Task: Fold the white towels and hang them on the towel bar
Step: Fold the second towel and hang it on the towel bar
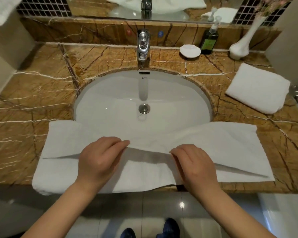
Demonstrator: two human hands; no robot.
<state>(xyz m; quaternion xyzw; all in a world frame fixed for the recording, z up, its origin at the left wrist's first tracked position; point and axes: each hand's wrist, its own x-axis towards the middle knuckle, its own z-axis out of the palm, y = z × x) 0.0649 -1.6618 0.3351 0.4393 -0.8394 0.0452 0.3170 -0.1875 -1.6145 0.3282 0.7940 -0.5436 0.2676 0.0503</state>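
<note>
Across the counter's front edge: long white towel [213, 145] spread lengthwise on the brown marble counter [41, 93], far edge over the near rim of the sink [110, 100], near-left corner hanging past the counter's lip.
Left hand [100, 158]: palm down on the towel left of its middle, fingertips pinching the raised edge of the upper layer.
Right hand [193, 164]: palm down just right of the middle, fingertips pinching the same raised edge.
Fold: upper layer lifted between both hands, shadow beneath it, lying flat toward both ends.
Second towel [256, 88]: already folded into a thick rectangle, far right of the counter, well apart from both hands.
Sink: white oval basin, metal drain plug at the bottom, otherwise bare; chrome faucet [143, 45] behind it.
Soap dish [190, 51]: white; contents cannot be told.
Pump bottle [210, 40]: dark, green label, just beside the dish.
Vase [243, 42]: white, slender neck, right of the bottle.
</note>
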